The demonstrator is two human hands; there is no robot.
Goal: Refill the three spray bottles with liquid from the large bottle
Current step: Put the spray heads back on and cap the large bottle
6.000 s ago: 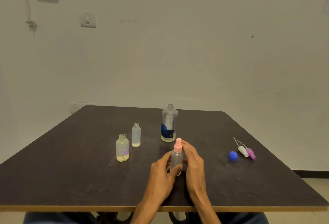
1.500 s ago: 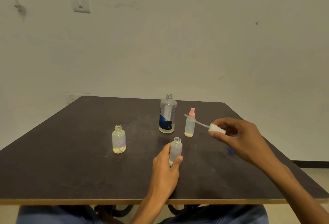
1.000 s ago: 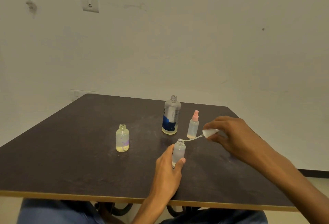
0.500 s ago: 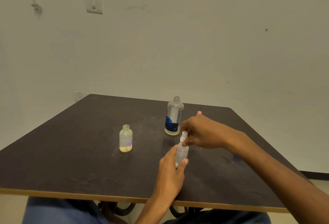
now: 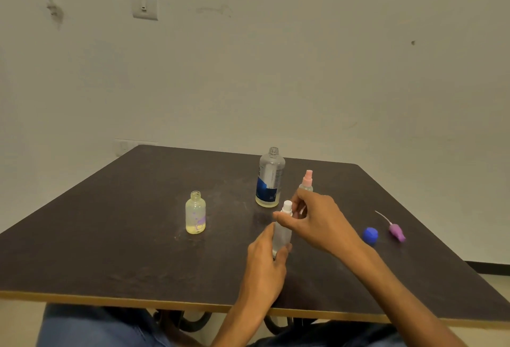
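Note:
My left hand (image 5: pixel 266 264) grips the body of a small clear spray bottle (image 5: pixel 281 235) standing on the dark table (image 5: pixel 110 236). My right hand (image 5: pixel 317 219) pinches its white spray head (image 5: pixel 287 206), seated on the neck. Behind stands the large clear bottle (image 5: pixel 270 178) with a blue label, uncapped, a little yellowish liquid at its bottom. To its right is a small bottle with a pink spray head (image 5: pixel 306 181), partly hidden by my right hand. At left stands an open yellowish bottle (image 5: pixel 195 213) with purple print.
A blue cap (image 5: pixel 370 235) and a purple spray head with its tube (image 5: pixel 396 230) lie on the table at right. The table's front edge runs just below my wrists. A pale wall with a switch rises behind.
The pink-topped bottle was set down beside the large bottle. My right hand picked up the white spray head, fed its tube into the bottle my left hand holds, and now holds it on the neck.

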